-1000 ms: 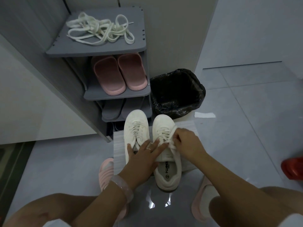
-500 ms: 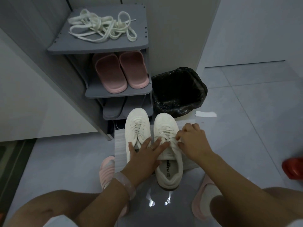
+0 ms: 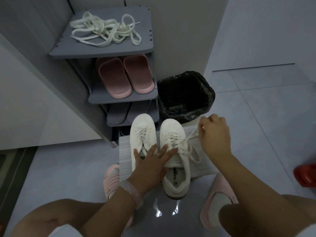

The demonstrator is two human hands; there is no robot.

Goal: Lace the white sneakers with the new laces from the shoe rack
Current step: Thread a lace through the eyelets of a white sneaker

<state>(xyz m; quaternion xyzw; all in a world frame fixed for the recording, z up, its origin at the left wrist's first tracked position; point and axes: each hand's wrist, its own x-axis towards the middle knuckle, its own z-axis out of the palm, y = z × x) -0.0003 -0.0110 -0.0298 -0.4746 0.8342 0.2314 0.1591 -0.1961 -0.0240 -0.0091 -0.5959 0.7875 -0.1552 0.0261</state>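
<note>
Two white sneakers stand side by side on a white foam sheet [image 3: 124, 151] on the floor, toes toward the rack. My left hand [image 3: 150, 161] lies flat with straight fingers across the left sneaker [image 3: 142, 129] and the tongue of the right sneaker [image 3: 172, 132]. My right hand [image 3: 213, 134] pinches the end of the right sneaker's old lace [image 3: 189, 139] and holds it stretched up to the right. A loose loop of that lace lies beside the shoe. The new laces [image 3: 106, 29] sit in a tangled pile on the top shelf of the grey shoe rack [image 3: 102, 52].
Pink slippers [image 3: 123, 76] fill the rack's second shelf, grey ones the shelf below. A bin with a black liner [image 3: 184, 96] stands right of the rack. My feet in pink slippers flank the sneakers. A red object [image 3: 306, 173] lies at the right edge.
My right hand has moved up and to the right, drawing the lace end out of the right sneaker's bow. My left hand has stayed pressed on the shoes.
</note>
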